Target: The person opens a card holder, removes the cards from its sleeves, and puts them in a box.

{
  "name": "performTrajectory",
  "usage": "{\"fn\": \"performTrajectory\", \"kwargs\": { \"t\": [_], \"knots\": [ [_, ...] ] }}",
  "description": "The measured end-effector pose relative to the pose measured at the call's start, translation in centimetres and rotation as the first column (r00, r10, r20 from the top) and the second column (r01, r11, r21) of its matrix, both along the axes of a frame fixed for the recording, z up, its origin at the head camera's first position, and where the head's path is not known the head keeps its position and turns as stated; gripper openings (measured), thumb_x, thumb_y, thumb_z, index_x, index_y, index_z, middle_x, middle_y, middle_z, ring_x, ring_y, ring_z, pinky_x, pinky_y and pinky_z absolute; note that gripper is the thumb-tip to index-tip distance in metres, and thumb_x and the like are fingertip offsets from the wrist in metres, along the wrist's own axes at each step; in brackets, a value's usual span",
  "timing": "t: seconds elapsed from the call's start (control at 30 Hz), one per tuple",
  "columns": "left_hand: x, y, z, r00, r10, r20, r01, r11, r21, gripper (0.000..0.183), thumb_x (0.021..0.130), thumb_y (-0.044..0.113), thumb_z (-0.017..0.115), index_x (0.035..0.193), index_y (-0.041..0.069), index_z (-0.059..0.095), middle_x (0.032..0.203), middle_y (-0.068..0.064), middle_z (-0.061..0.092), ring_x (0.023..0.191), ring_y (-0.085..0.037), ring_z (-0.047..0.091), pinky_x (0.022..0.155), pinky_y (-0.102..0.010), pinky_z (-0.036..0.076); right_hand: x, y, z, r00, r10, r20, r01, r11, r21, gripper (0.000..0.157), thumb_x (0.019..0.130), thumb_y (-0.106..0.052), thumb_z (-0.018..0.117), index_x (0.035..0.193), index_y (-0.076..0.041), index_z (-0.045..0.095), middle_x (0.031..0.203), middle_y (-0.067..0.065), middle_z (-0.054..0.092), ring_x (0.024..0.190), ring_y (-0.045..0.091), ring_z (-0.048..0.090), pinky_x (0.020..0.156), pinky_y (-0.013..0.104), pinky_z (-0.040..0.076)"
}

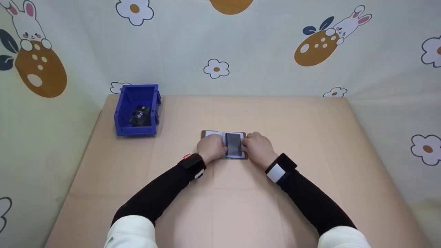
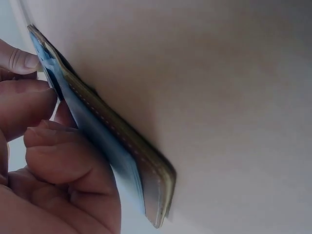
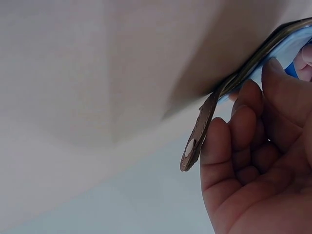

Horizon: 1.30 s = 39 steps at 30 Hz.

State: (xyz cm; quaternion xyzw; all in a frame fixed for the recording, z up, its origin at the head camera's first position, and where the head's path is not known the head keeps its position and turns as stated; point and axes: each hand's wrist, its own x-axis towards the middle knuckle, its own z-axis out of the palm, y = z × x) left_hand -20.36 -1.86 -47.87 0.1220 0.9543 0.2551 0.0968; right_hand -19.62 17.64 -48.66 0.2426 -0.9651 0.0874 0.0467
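Note:
A brown card holder (image 1: pixel 217 133) with clear bluish plastic sleeves (image 2: pixel 109 141) lies spread out on the table, and a dark card (image 1: pixel 234 144) is on its right half. My left hand (image 1: pixel 211 148) is over the left half, fingers curled, thumb and finger pinching the card's left edge. Around the holder's right edge, my right hand (image 1: pixel 259 148) grips with its thumb (image 3: pixel 280 80) on the sleeve and its other fingers curled alongside. A brown strap with a pale snap (image 3: pixel 190 147) sticks out beside those fingers. How far the card sits inside a sleeve is hidden.
At the table's back left stands a blue bin (image 1: pixel 136 131) with black cards (image 1: pixel 141 115) inside, one lettered "Vip". A beige cover lies over the table (image 1: pixel 293 117). Patterned cloth (image 1: pixel 262 51) hangs behind and at both sides.

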Motion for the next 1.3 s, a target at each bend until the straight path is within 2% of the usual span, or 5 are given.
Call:
{"fn": "performTrajectory", "kwargs": {
  "t": [0.2, 0.6, 0.97, 1.1, 1.3],
  "knots": [
    [-0.3, -0.2, 0.2, 0.997, 0.015, 0.070, -0.017, 0.999, 0.028, 0.040, 0.086, 0.018, 0.066, 0.055, 0.018, 0.041, 0.054, 0.006, 0.040, 0.052, -0.013, 0.041, 0.048, -0.028, 0.031, -0.2, 0.1, -0.2, 1.000, 0.003, -0.009, -0.003, 1.000, -0.003, 0.009, 0.082, -0.015, 0.078, 0.084, -0.007, 0.074, 0.081, 0.007, 0.062, 0.076, 0.027, 0.057, 0.066, 0.043, 0.050],
    [-0.6, -0.3, 0.2, 0.995, 0.008, 0.100, -0.012, 0.999, 0.048, 0.041, 0.087, 0.022, 0.068, 0.055, 0.018, 0.043, 0.056, 0.006, 0.046, 0.053, -0.013, 0.045, 0.050, -0.028, 0.033, -0.1, 0.1, 0.0, 0.999, 0.027, -0.031, -0.027, 1.000, -0.004, 0.011, 0.082, -0.015, 0.078, 0.086, -0.005, 0.074, 0.080, 0.009, 0.062, 0.075, 0.028, 0.058, 0.066, 0.043, 0.050],
    [-0.6, -1.3, 0.3, 0.992, 0.001, 0.123, -0.015, 0.994, 0.111, 0.037, 0.085, 0.020, 0.068, 0.056, 0.018, 0.046, 0.054, 0.007, 0.042, 0.051, -0.012, 0.042, 0.051, -0.028, 0.032, -0.1, 0.1, 0.0, 1.000, 0.029, -0.006, -0.029, 0.999, 0.018, 0.014, 0.085, -0.014, 0.076, 0.095, -0.004, 0.076, 0.083, 0.010, 0.065, 0.076, 0.028, 0.058, 0.068, 0.041, 0.050],
    [-0.7, -1.9, 0.3, 0.993, 0.007, 0.120, -0.020, 0.994, 0.112, 0.035, 0.084, 0.020, 0.068, 0.056, 0.018, 0.047, 0.055, 0.007, 0.043, 0.052, -0.012, 0.041, 0.051, -0.028, 0.031, -0.1, 0.1, -0.1, 0.999, 0.029, -0.017, -0.029, 0.999, 0.022, 0.013, 0.084, -0.013, 0.076, 0.093, -0.004, 0.075, 0.083, 0.011, 0.064, 0.076, 0.029, 0.058, 0.068, 0.042, 0.050],
    [-0.8, -2.8, 0.5, 0.992, 0.011, 0.130, -0.025, 0.993, 0.112, 0.038, 0.081, 0.019, 0.065, 0.052, 0.019, 0.041, 0.051, 0.009, 0.034, 0.048, -0.011, 0.034, 0.049, -0.027, 0.026, -0.1, 0.1, -0.1, 0.999, 0.030, -0.030, -0.030, 1.000, 0.009, 0.010, 0.083, -0.012, 0.077, 0.089, -0.005, 0.075, 0.082, 0.010, 0.065, 0.075, 0.029, 0.058, 0.067, 0.041, 0.050]
  ]
}}
